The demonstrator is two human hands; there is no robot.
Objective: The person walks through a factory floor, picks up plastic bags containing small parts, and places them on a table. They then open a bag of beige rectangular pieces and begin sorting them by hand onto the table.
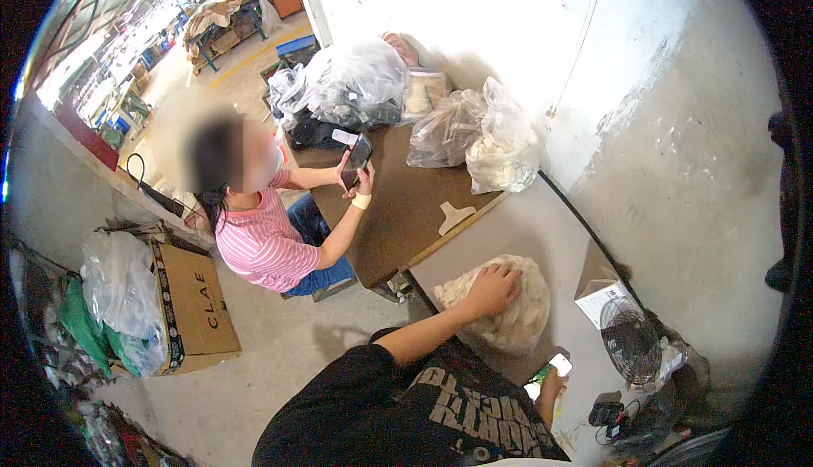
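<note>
On the grey tabletop, my left hand (494, 290) rests on a clear plastic bag (532, 310) of off-white pieces. Its fingers lie spread over the top and grip nothing that I can see. Nearer the lower edge, my right hand (550, 386) holds a smartphone (559, 365) with a lit screen. The hand's lower part is hidden behind my black shirt. A small pale cut-out piece (456, 217) lies on the adjoining brown table (398, 204), beyond the bag.
A person in a pink striped shirt (267, 243) sits at the brown table, holding a phone (359, 160). Filled plastic bags (504, 149) stand behind. A small black fan (631, 344) and desk calendar (608, 302) are at right. A cardboard box (193, 306) stands on the floor.
</note>
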